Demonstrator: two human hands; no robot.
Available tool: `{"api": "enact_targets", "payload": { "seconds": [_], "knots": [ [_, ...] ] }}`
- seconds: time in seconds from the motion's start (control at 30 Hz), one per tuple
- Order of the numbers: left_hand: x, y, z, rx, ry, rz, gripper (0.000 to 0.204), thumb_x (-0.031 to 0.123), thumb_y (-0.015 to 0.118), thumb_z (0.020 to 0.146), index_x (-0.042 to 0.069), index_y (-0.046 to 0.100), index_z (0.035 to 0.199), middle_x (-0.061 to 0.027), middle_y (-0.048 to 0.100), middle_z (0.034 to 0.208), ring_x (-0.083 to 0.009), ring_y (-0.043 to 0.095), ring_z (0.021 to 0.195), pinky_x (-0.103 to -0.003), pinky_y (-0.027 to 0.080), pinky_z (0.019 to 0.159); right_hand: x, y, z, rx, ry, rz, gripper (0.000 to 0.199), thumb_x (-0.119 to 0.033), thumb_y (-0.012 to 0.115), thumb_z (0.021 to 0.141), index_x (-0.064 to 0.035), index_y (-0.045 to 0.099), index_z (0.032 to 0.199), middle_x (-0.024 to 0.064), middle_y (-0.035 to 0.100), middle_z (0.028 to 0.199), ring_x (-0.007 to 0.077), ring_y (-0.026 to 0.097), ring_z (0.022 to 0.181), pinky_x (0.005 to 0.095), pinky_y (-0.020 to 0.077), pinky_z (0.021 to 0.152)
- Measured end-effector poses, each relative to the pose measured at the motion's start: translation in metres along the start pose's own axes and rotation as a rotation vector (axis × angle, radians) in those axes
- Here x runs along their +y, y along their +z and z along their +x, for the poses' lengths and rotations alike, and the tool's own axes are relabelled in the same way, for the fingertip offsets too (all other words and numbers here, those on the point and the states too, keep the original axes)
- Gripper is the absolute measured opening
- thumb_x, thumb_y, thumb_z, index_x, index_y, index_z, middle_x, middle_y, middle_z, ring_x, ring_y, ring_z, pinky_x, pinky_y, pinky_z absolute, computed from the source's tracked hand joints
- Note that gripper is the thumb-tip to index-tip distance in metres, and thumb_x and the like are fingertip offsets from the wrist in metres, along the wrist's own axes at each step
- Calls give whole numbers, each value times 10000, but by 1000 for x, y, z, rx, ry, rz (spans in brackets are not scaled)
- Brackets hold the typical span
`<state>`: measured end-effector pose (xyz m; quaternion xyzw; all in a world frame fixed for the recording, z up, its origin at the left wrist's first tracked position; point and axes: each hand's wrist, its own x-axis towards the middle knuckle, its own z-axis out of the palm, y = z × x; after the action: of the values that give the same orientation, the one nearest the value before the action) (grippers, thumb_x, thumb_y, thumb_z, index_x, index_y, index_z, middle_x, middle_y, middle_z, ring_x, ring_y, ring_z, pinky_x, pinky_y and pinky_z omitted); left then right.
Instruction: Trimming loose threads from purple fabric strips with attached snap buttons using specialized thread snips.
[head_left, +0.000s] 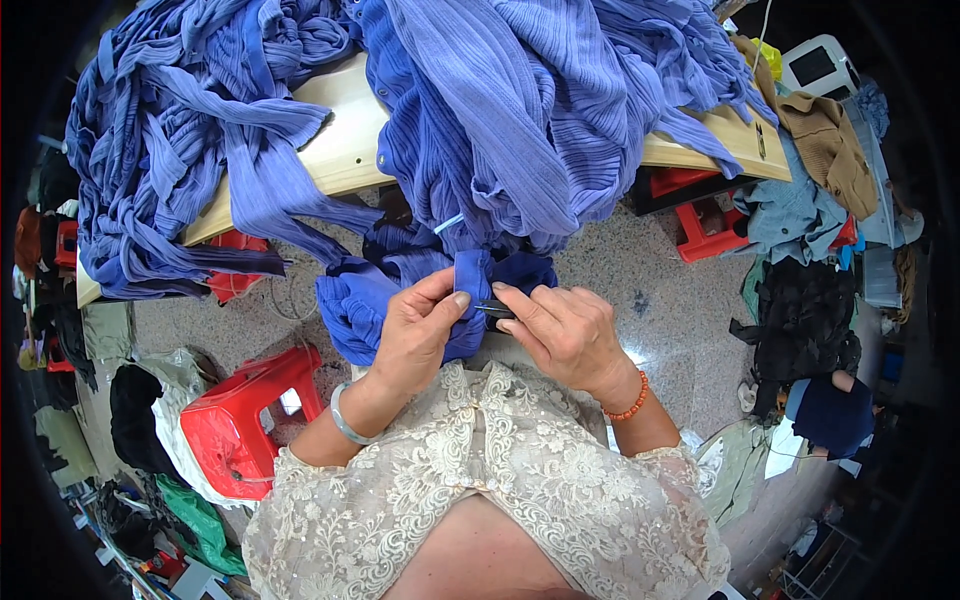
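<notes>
Fabric (472, 268) edge sits by dark tool (491, 308) in right hand (568, 328), floor (685, 345) beyond.

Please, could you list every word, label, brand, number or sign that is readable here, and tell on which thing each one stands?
None: no word, label, brand, number or sign can be read.
White device with dark screen: any text is too small and blurred to read.
Blue ribbed garments: no readable text.
Small dark tool in the right hand: no readable text.
</notes>
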<state>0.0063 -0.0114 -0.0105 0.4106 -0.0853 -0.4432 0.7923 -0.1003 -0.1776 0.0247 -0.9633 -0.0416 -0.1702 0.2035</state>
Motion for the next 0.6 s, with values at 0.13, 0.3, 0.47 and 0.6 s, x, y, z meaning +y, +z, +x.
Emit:
{"api": "enact_targets", "payload": {
  "seconds": [0.13, 0.3, 0.47, 0.6],
  "knots": [
    [0, 0, 0, -5, -1, -3, 307, 18, 531, 917, -39, 554, 1218, -57, 627, 1107, -89, 574, 980, -233, 450, 876, -1, 0, 1, 14, -3, -7, 345, -210, 697, 792, -77, 637, 1104, 17, 499, 645, 176, 516, 531, 317, 384, 496],
    [-1, 0, 0, -1, 2, -2, 308, 15, 527, 918, -38, 553, 1221, -58, 627, 1111, -90, 575, 980, -234, 450, 879, 1, 1, 1, 21, -2, 30, 333, -212, 689, 802, -73, 638, 1100, 22, 489, 633, 176, 504, 518, 319, 372, 484],
    [-3, -1, 0, 5, 12, 13, 309, 13, 528, 918, -39, 553, 1221, -61, 626, 1113, -91, 576, 982, -239, 452, 885, -2, 0, 2, 24, 5, 9, 321, -208, 684, 807, -73, 640, 1095, 20, 487, 629, 174, 501, 516, 315, 369, 482],
    [-2, -2, 0, 5, 3, -9, 308, 11, 528, 916, -36, 555, 1219, -61, 631, 1105, -94, 582, 977, -238, 456, 880, -2, 2, 1, 38, -14, -19, 310, -203, 683, 807, -79, 645, 1088, 16, 498, 634, 171, 506, 518, 312, 370, 483]
  ]
}}
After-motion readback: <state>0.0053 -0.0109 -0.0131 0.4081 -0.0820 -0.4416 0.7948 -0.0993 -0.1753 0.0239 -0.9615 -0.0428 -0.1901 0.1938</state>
